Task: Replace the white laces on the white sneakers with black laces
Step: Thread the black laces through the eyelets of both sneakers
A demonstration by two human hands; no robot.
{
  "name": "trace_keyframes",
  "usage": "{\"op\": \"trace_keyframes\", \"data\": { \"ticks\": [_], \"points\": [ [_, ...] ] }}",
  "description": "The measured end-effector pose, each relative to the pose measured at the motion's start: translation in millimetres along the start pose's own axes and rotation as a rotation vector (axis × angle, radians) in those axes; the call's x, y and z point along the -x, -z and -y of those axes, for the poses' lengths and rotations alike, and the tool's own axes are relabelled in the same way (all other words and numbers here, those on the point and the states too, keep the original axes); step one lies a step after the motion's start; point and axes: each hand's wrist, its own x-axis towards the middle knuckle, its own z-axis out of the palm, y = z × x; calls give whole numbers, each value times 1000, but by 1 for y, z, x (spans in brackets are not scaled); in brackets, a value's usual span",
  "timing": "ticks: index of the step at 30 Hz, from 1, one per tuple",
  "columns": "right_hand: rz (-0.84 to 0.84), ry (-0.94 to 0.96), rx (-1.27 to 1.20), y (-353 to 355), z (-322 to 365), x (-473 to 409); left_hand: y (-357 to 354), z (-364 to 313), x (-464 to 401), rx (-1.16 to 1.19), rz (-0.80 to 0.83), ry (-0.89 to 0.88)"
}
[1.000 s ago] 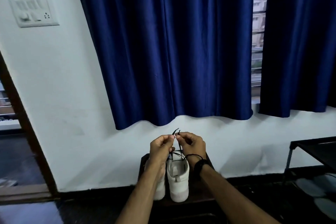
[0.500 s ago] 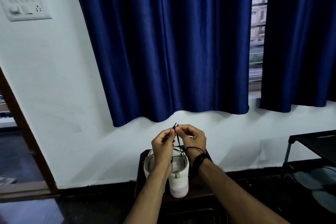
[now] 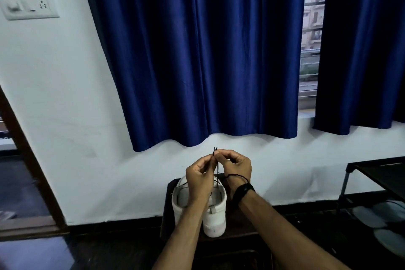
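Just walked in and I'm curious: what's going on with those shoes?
A person is lacing white sneakers that stand heel-toward-them on a dark stool. The left hand and right hand pinch both tips of a black lace together, held up above the right-hand shoe. The lace runs down into that shoe.

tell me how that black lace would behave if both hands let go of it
The black lace looks thin and floppy: below the pinch of the left hand and right hand it hangs in loose curves, so it would probably drop limp onto the white sneakers. It likely weighs very little.
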Motion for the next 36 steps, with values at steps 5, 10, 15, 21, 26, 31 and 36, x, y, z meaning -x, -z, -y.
{"op": "trace_keyframes", "data": {
  "ticks": [5,10,15,21,26,31,36],
  "points": [
    [-13,-11,21,4,-2,2,-2,3,6,-23,9,-27],
    [-20,-5,37,9,-5,3,-3,1,9,-141,37,-85],
    [-23,-17,51,12,-6,-1,-2,4,7,-255,65,-126],
    [-75,-16,-14,11,-9,-1,-5,5,7,-236,87,-95],
    [-72,-33,-63,6,-13,-3,-5,6,7,-219,110,-86],
    [-83,-29,-55,2,-12,-4,-6,5,6,-164,93,-31],
    [-83,-2,-11,3,-15,-5,-2,10,6,-179,90,-25]
  ]
}}
